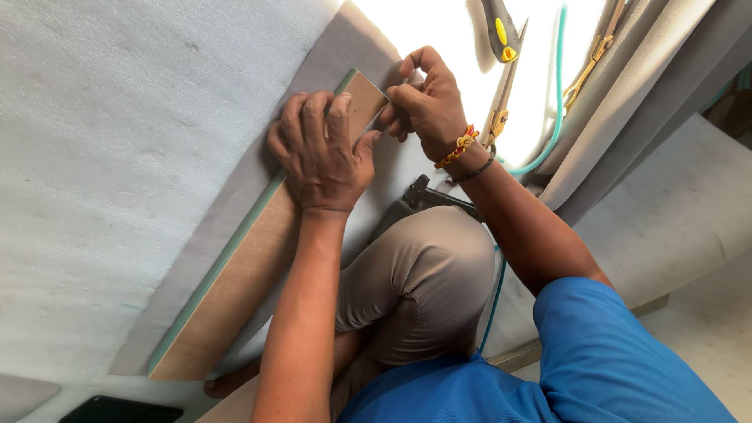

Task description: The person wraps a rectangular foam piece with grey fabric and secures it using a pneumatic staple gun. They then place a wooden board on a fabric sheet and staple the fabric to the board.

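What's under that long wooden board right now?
The long wooden board lies on grey fabric spread over white padding. The left hand presses its top end; beneath stays hidden.

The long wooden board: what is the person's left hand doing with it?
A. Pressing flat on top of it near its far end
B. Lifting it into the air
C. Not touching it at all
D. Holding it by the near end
A: the left hand lies spread, palm down, on the wooden board near its far end, while the right hand pinches at that end's corner.
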